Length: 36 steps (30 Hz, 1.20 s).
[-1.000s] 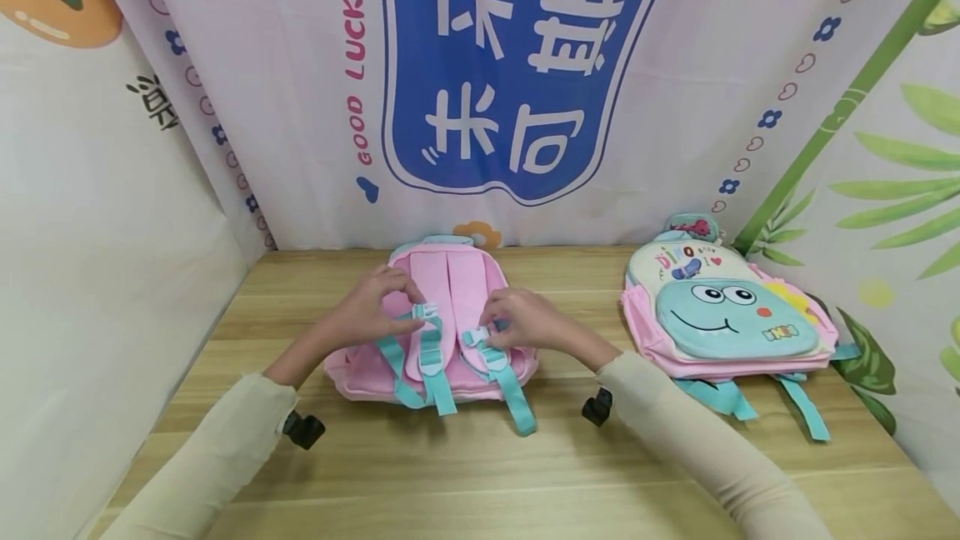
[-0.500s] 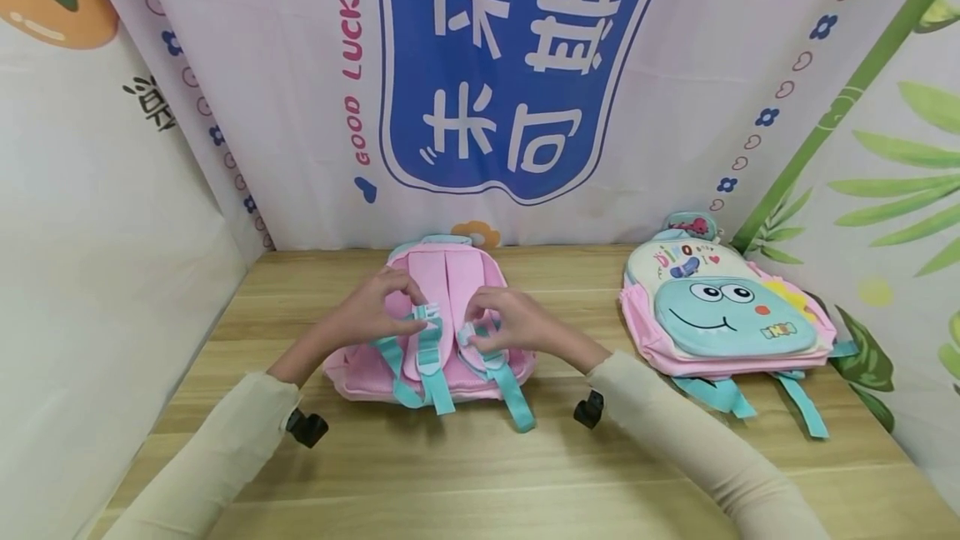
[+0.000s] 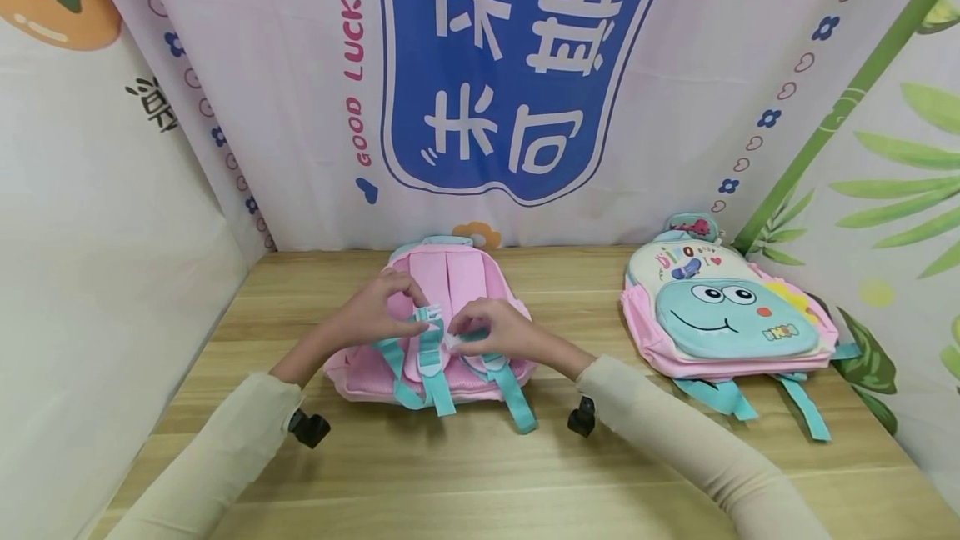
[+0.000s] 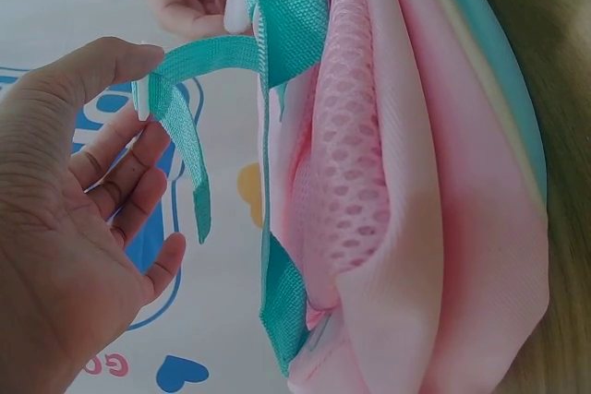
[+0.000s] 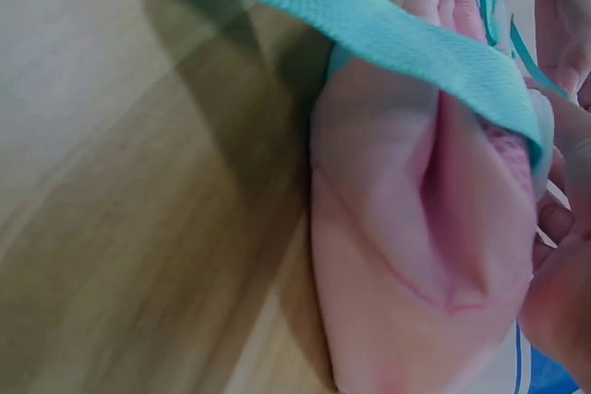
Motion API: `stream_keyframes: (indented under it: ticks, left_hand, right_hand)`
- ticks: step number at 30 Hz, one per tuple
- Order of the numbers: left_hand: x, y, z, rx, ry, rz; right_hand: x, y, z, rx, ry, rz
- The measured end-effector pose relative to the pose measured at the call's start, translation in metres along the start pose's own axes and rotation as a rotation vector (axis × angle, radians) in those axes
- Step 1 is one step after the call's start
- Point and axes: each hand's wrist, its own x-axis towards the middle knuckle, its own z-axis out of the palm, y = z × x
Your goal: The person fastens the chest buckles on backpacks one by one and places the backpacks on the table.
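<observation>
A pink backpack lies on the table with its shoulder straps up. My left hand pinches a white buckle piece on a teal webbing strap between thumb and forefinger. In the left wrist view, that strap stands off the bag, its loose end hanging. Right beside it, my right hand pinches a second pale buckle piece, mostly covered by the fingers. A small gap separates the two pieces. In the right wrist view, a teal strap crosses the bag's pink corner.
A second backpack with a smiling dinosaur face lies at the right of the wooden table, its teal straps hanging forward. A printed cloth stands behind the table, with cloth on both sides too.
My right hand has moved left across the backpack, bringing its buckle piece close to the left one. The left hand has stayed nearly still, keeping its pinch.
</observation>
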Motion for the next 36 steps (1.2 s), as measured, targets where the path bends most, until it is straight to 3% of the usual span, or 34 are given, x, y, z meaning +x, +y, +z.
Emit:
stream_keyframes:
  ticks: [10, 21, 36]
  left_hand:
    - [-0.002, -0.001, 0.001, -0.006, -0.008, 0.002]
    - [-0.004, -0.005, 0.001, -0.043, -0.016, 0.051]
    - [-0.004, -0.007, 0.001, -0.083, -0.017, 0.086]
  right_hand:
    - [-0.004, 0.006, 0.005, -0.072, 0.005, 0.001]
    - [-0.005, 0.005, 0.006, -0.093, 0.027, -0.004]
    - [-0.016, 0.006, -0.007, 0.002, 0.13, 0.013]
